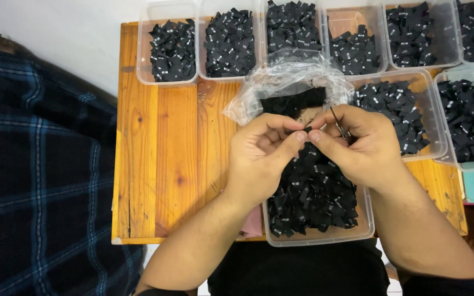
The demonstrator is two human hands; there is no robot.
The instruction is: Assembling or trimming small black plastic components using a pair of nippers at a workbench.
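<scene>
My left hand [261,156] and my right hand [360,145] meet above a clear plastic tub [366,230] full of small black folded labels [311,197]. Between both thumbs and forefingers I pinch one small black label [306,129]. My right hand also holds small metal snips [340,125], whose blades point up and away. Just behind my hands lies a crumpled clear plastic bag [286,79] with more black label material inside.
The tubs stand on a wooden table [160,159]. Several more clear tubs of black labels line its far edge [172,50] and right side [396,112]. A dark blue plaid cloth [34,175] lies to the left. A pink scrap [252,225] peeks out under my left wrist.
</scene>
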